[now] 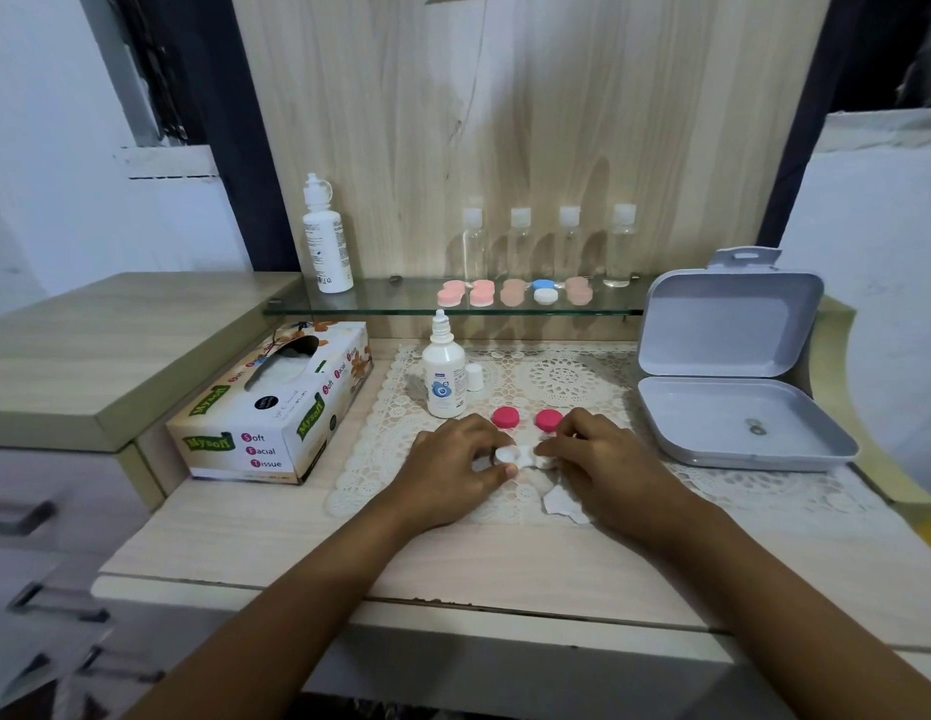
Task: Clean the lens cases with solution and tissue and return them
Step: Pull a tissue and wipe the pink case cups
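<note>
White lens case (520, 455) on lace mat (562, 379), left hand (453, 462) fingers pinching its left cup, right hand (606, 462) fingers curled gripping tissue (557, 504) at right cup, two pink caps (505, 417) (549, 420) at 12 o'clock, uncapped solution bottle (442, 379) at 11, tissue box (276, 413) at 9.

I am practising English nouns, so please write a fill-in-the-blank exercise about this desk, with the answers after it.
The two loose caps are ____. The grey box on the right is ____, its lid raised. On the glass shelf stand ____ clear bottles. The left hand holds a ____ lens case; the right hand holds tissue against it.
Answers: pink, open, four, white.
</note>
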The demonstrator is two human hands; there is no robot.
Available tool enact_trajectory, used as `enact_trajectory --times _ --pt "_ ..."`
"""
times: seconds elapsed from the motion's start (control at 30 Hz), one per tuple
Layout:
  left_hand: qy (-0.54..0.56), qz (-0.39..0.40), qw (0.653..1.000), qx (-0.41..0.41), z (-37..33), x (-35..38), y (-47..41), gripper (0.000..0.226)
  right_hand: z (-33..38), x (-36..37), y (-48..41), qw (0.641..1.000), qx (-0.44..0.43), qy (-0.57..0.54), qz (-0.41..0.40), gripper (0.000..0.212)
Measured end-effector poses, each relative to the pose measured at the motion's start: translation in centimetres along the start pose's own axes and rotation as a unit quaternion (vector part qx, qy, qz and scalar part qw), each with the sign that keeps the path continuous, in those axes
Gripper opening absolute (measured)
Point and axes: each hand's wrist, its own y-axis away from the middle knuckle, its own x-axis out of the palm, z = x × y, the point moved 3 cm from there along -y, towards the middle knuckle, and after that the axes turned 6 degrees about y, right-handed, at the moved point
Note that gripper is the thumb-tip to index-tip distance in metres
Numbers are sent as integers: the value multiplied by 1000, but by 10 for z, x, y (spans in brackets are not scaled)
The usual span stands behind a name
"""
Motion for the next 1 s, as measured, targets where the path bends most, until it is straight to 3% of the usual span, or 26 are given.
enact_trajectory --times 0.23,0.4,0.5,0.6,0.77,1.0 --pt "-2 -3 1000 4 -1 0 1 27 13 -3 1 991 -40 125 30 36" --pt "-5 -4 1000 2 -2 -1 1 27 13 -1 1 991 -34 117 53 41" --pt "-8 -4 1000 1 -1 -1 1 28 13 -2 1 995 -26 85 41 28" --pt "-4 -4 1000 1 -1 -1 1 27 10 -1 -1 998 -11 52 43 43" --pt "-11 9 1000 -7 -3 -1 2 29 6 0 0 997 45 -66 5 29" --pt "52 11 998 -38 -10 -5 6 30 8 -10 -3 957 149 -247 -20 20"
